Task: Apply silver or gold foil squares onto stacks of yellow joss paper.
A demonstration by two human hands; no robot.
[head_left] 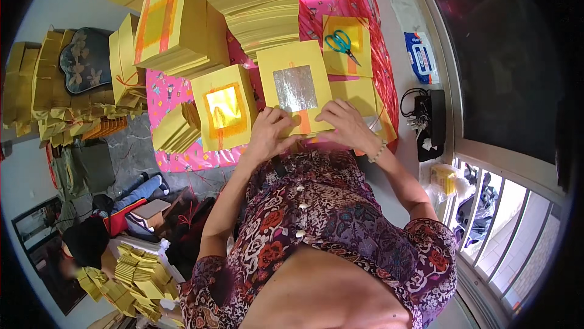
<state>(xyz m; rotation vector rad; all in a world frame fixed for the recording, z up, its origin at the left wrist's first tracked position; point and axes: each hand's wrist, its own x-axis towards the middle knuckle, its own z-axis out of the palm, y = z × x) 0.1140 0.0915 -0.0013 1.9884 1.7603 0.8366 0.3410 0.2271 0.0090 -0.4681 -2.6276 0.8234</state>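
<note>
Floral shirt cloth [328, 213] is filling the space nearest the camera. From the left, a folded yellow paper bundle [177, 129] is lying on a pink patterned cover [214, 158], beside a yellow stack with a gold square [224, 110]. Next, the left hand [271, 130] is touching the near edge of a yellow sheet with a silver square [294, 88], which is lying centrally before the body. The right hand [348, 124] is touching that edge farther right. Both hands are resting apart, fingers bending; whether they are pinching, I cannot tell. Beyond, teal-handled scissors [347, 51] are lying on yellow paper [364, 68], with red strings [382, 67] trailing alongside.
</note>
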